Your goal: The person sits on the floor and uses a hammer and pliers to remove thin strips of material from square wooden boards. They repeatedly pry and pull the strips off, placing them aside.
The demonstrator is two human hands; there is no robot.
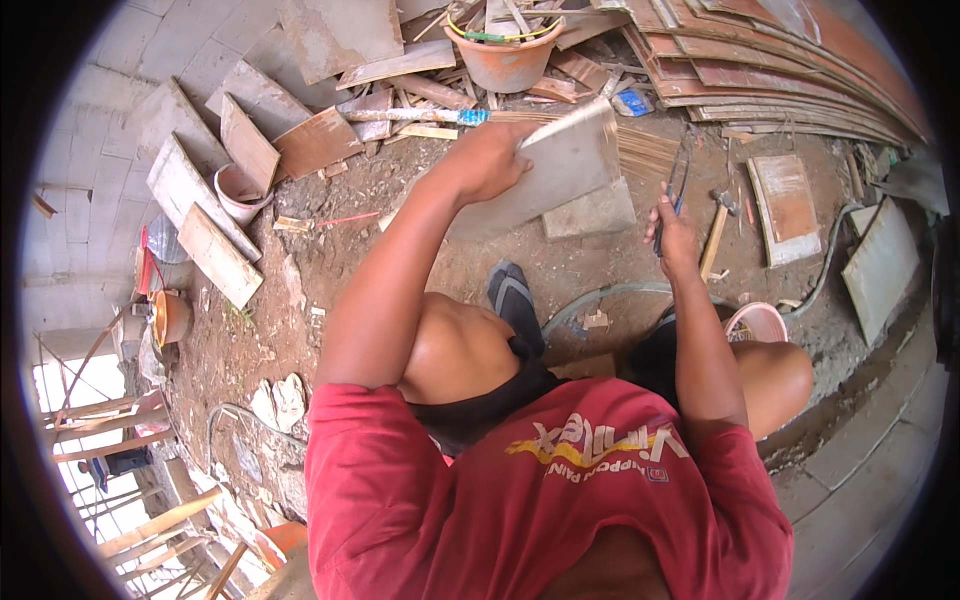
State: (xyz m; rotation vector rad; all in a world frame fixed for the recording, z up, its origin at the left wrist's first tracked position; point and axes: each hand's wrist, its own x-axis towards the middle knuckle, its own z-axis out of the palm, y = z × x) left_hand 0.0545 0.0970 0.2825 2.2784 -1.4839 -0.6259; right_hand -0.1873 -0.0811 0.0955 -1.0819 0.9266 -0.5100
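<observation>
My left hand (490, 162) grips the near edge of a flat greyish board (545, 180), which is tilted over the ground in front of me. The fingers wrap over its edge. My right hand (675, 236) is closed on a dark two-armed tool like pincers (681, 178), its two arms pointing away from me. Just right of that hand, a hammer (715, 235) with a wooden handle lies on the ground. Beneath the held board sits a pale block-like piece (590, 212). A broom (472, 117) with a blue and white band lies partly behind the board.
Stacked boards (760, 65) fill the far right. An orange bucket (505, 62) of scraps stands at the back among wood offcuts. Several boards (240, 145) lean at the left. Near my left knee, on the right of the view, sits a pink bucket (757, 322). A hose (610, 292) curves across the dirt.
</observation>
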